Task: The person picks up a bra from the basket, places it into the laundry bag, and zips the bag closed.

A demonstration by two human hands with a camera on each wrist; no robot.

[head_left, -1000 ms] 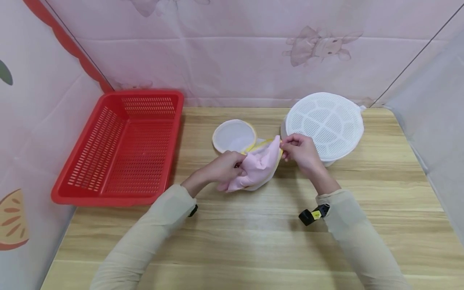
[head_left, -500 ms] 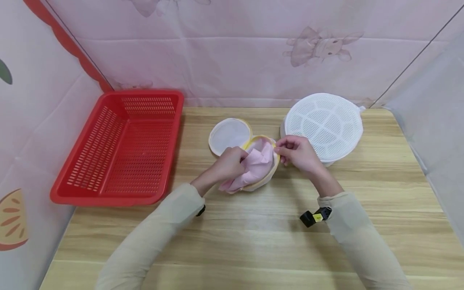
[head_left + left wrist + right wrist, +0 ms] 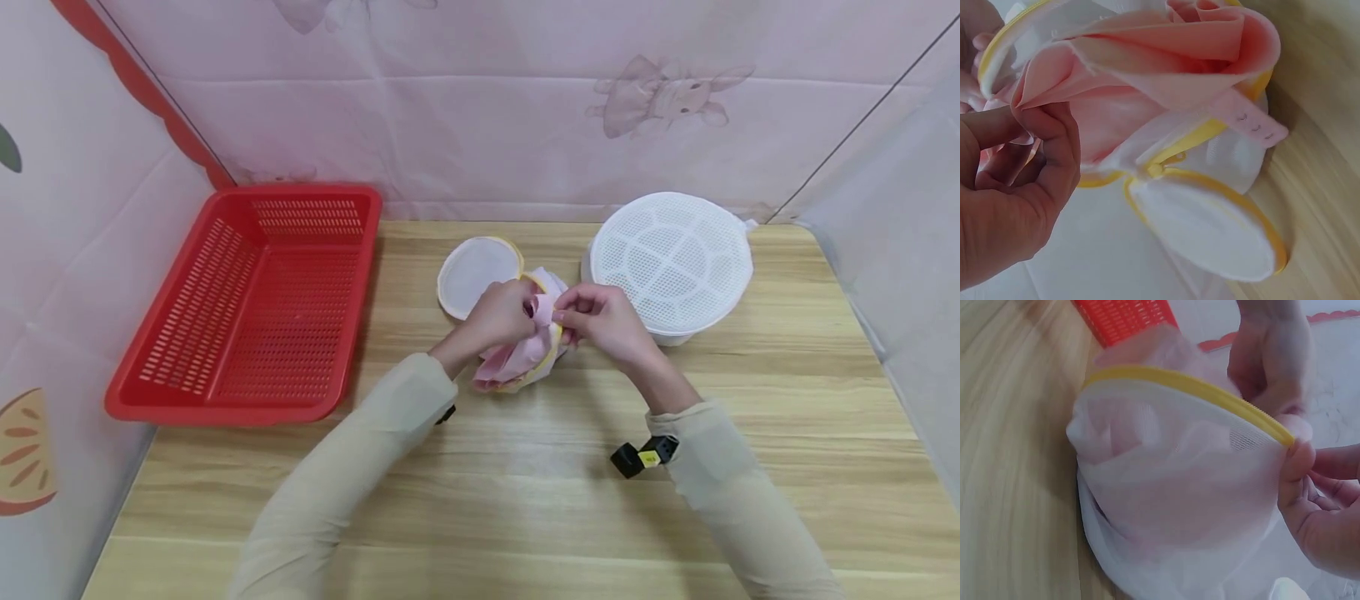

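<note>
A pink bra (image 3: pixel 1141 69) with a small hook strap (image 3: pixel 1250 119) lies bunched in the mouth of a white mesh laundry bag (image 3: pixel 1179 494). Yellow zipper edging (image 3: pixel 1179 380) rims that mouth. The bag's round flap (image 3: pixel 477 275) is folded back to the left on the table. My left hand (image 3: pixel 501 315) pinches the pink fabric at the opening with thumb and curled fingers. Opposite it, my right hand (image 3: pixel 606 321) pinches the zippered rim between thumb and fingers. Part of the bra shows through the mesh in the right wrist view.
A red slotted plastic basket (image 3: pixel 292 325) stands on the wooden table (image 3: pixel 525 492) at left. Close behind my right hand is a round white container with a perforated lid (image 3: pixel 670 262). Printed pink and white panels (image 3: pixel 480 125) enclose the back and sides.
My left hand has moved right and slightly away from me, carrying the pink fabric toward my right hand. The bag's mouth looks narrower. My right hand keeps its pinch on the rim, shifting slightly left.
</note>
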